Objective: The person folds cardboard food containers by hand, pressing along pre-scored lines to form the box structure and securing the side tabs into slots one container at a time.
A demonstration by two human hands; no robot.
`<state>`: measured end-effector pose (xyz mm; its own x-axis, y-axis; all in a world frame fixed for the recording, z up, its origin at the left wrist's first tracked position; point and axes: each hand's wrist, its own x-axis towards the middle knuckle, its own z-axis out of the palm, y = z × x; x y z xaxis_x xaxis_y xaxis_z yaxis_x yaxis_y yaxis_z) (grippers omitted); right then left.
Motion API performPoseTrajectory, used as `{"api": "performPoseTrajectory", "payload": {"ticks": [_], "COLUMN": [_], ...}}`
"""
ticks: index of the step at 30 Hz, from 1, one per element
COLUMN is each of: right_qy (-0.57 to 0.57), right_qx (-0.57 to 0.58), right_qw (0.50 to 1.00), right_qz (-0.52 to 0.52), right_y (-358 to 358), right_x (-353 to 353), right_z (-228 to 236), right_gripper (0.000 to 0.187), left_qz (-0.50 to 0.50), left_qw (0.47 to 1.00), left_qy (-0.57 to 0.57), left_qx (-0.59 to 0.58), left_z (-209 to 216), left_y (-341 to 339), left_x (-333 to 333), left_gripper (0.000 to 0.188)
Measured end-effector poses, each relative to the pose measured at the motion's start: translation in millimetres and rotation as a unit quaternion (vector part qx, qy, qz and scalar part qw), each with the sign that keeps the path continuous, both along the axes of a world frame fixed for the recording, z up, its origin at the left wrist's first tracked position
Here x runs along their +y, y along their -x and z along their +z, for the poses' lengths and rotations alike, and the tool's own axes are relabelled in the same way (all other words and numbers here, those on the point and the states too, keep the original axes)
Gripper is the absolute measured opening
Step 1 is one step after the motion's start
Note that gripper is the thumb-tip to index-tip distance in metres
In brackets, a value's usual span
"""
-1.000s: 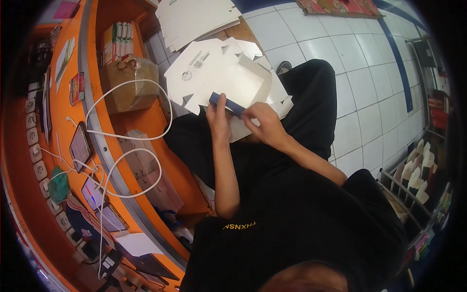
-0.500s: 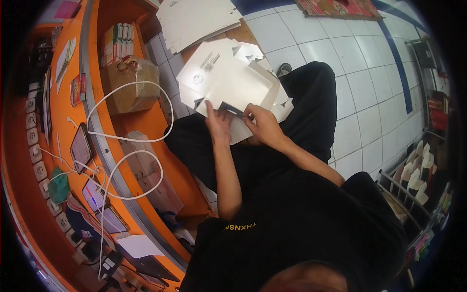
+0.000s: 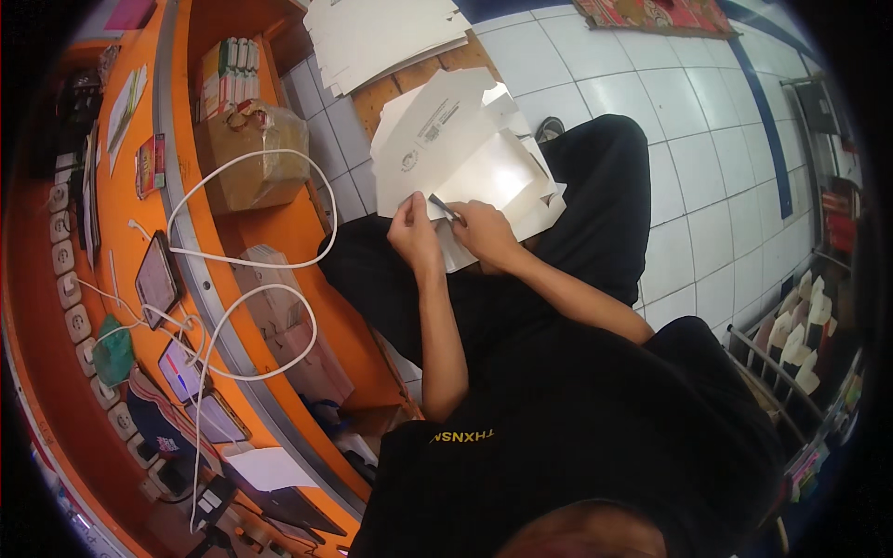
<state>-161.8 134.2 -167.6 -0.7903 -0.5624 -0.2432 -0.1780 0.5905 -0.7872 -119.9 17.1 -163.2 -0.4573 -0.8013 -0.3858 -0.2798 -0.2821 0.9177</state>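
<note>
A partly folded white cardboard box (image 3: 507, 167) rests on my lap, its printed panel raised on the left and its side walls partly up on the right. My left hand (image 3: 416, 232) pinches the near edge of the box with thumb and fingers. Beside it, my right hand (image 3: 484, 234) is closed at the near side wall. A narrow dark strip (image 3: 443, 205) runs from the right hand's fingertips toward the left hand; whether it is a tool or part of the box I cannot tell.
Flat white cardboard sheets (image 3: 381, 37) are stacked on a wooden surface (image 3: 409, 84) beyond the box. To the left stands an orange counter (image 3: 177, 228) with phones (image 3: 156, 279) and a looping white cable (image 3: 321, 167). A brown carton (image 3: 251, 158) sits on its shelf.
The box has shifted to the right and its printed panel has turned. My left thumb has come down against the edge, and my right hand has moved slightly nearer to me.
</note>
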Motion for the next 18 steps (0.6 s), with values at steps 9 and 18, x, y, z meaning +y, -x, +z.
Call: {"api": "performPoseTrajectory", "payload": {"ticks": [9, 18], "right_qy": [0.121, 0.074], "right_qx": [-0.087, 0.084], "right_qw": [0.989, 0.986], "right_qz": [-0.008, -0.127], "right_y": [25.8, 166.1], "right_x": [-2.5, 54.1], "right_z": [16.5, 7.0], "right_gripper": [0.038, 0.028], "left_qz": [-0.013, -0.094], "left_qw": [0.996, 0.888], "left_qy": [0.09, 0.431], "left_qx": [-0.021, -0.129], "left_z": [-32.6, 18.2], "left_y": [-14.7, 2.9], "left_x": [8.8, 20.3], "left_gripper": [0.043, 0.033]}}
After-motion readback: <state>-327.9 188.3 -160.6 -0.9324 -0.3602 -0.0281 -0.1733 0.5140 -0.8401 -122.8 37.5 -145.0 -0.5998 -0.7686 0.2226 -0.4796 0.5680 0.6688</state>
